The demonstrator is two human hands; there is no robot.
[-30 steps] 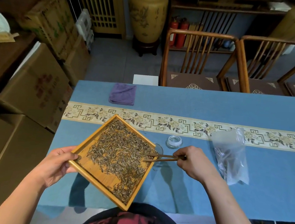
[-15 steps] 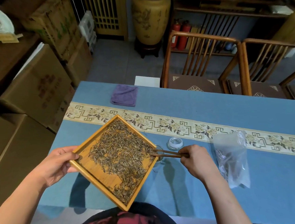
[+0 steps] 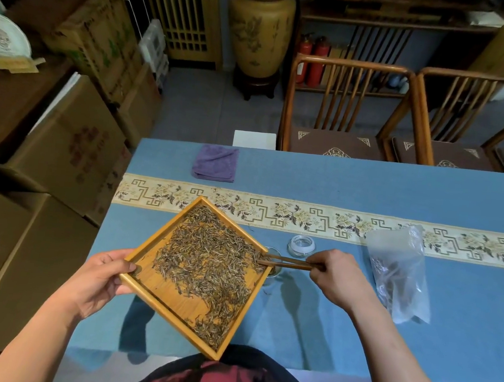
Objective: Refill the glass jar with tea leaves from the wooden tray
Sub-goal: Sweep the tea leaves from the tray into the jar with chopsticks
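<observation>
With most tea leaves (image 3: 207, 266) left on the wooden tray (image 3: 148, 285), left hand (image 3: 96, 281) gripped its edge mid-frame while right hand (image 3: 336, 273) pinched wooden tongs (image 3: 287, 262) above the half-hidden glass jar (image 3: 274, 270).

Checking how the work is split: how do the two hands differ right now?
The left hand grips the wooden tray by its corner, held tilted above the table; the right hand pinches wooden tongs. The left hand sits nearer the person, the right hand farther out, by the glass lid. Both are bare and holding wood.
</observation>
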